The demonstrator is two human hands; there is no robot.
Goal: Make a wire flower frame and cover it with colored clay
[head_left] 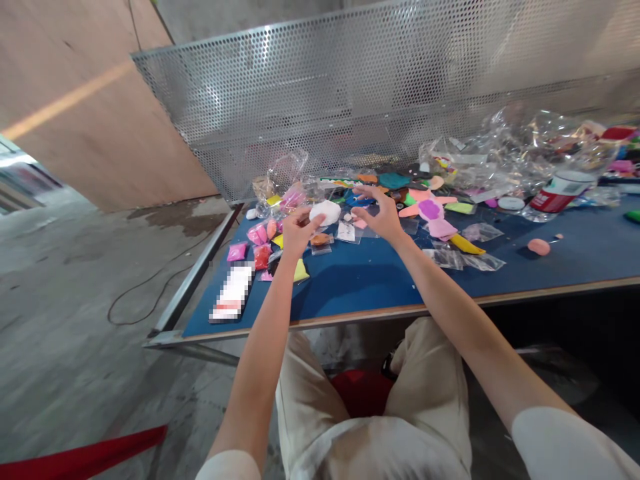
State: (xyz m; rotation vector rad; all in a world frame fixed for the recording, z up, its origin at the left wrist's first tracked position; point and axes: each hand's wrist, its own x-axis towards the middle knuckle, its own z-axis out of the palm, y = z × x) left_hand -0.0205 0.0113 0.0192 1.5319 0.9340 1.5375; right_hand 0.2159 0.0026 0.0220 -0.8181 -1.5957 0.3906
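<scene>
My left hand (299, 233) pinches a white flattened lump of modelling clay (325, 213) by its edge, above the blue table. To the right of it is my right hand (379, 212), open, with thumb and fingers apart and nothing visible between them. A small pale bit (347, 217) shows near the right thumb; whether it touches the thumb I cannot tell. Under and between the hands lie a small clear packet with a white label (346, 231) and a packet of brown clay (321, 239).
Pink clay packets (237, 251) and a phone (233, 292) with a blurred screen lie at the left. Towards the right are a pink and purple clay shape (435, 217), a yellow clay piece (467, 245), a red-labelled plastic container (559, 195) and crumpled clear wrapping (530, 147). A perforated metal panel (325, 100) stands behind.
</scene>
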